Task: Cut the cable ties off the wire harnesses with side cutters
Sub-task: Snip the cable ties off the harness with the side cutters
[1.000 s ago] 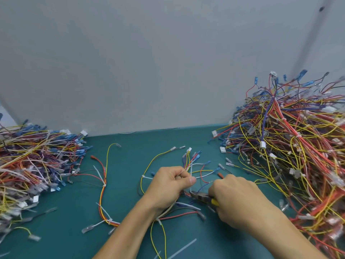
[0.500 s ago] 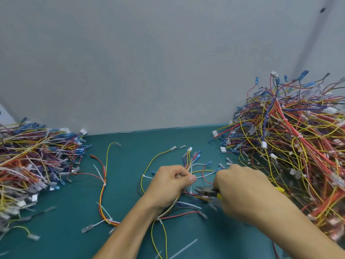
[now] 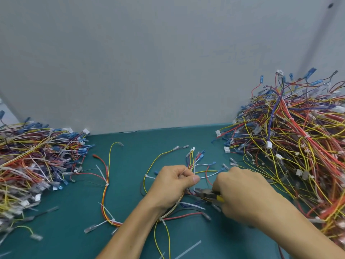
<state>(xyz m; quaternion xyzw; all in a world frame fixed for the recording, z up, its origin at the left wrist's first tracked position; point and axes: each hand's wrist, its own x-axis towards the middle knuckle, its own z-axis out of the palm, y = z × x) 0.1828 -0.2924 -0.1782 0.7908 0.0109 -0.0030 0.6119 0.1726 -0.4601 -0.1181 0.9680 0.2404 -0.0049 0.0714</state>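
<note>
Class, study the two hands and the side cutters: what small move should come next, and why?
Probably nudge the tip of the side cutters onto the white cable tie beside the thumb of the left hand. That hand pinches the wire harness steady, the right hand grips the cutters, and their tip lies just under that thumb.

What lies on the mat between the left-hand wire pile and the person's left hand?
In the head view, a loose red, orange and yellow harness with white cable ties on it.
</note>
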